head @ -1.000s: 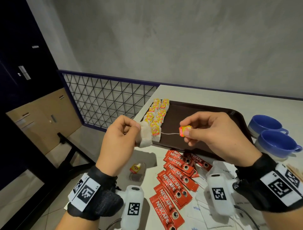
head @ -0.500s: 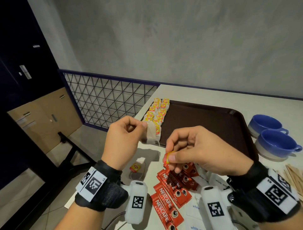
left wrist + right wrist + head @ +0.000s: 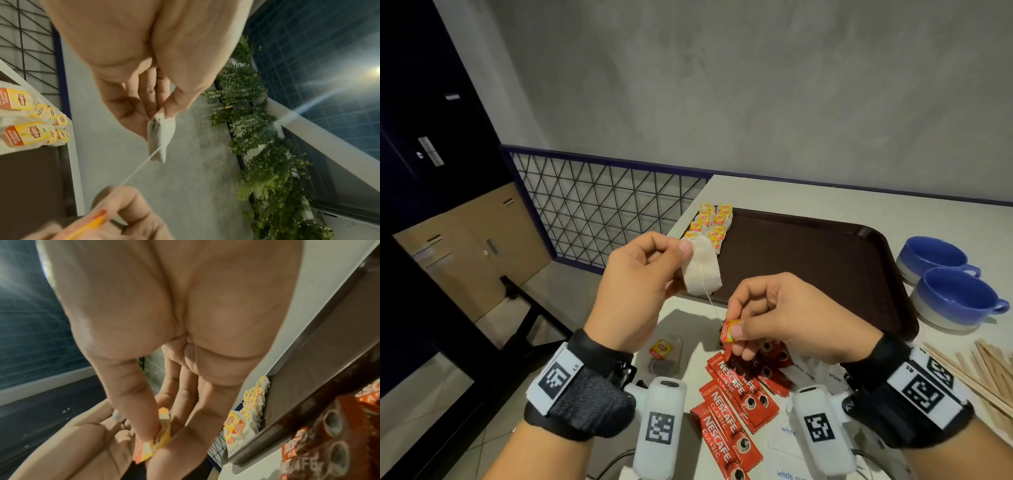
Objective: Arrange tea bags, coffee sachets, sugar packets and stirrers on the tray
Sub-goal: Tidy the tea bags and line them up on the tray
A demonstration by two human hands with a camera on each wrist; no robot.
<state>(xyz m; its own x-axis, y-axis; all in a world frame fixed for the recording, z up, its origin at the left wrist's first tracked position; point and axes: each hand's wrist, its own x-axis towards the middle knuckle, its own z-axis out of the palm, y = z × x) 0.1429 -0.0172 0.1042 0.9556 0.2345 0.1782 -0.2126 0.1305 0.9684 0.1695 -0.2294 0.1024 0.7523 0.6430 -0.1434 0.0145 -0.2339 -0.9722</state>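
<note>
Left hand (image 3: 640, 291) pinches tea bag (image 3: 702, 270) by its top | right hand (image 3: 784, 322) pinches its paper tag (image 3: 730, 331) just below, string (image 3: 711, 303) taut between | tray (image 3: 808, 260) beyond both hands | risk: pulling harder could tear string from bag.

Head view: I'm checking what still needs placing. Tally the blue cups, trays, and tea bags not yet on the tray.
Blue cups: 2
Tray: 1
Tea bags off the tray: 2, one held, one on the table
Total: 5
</note>
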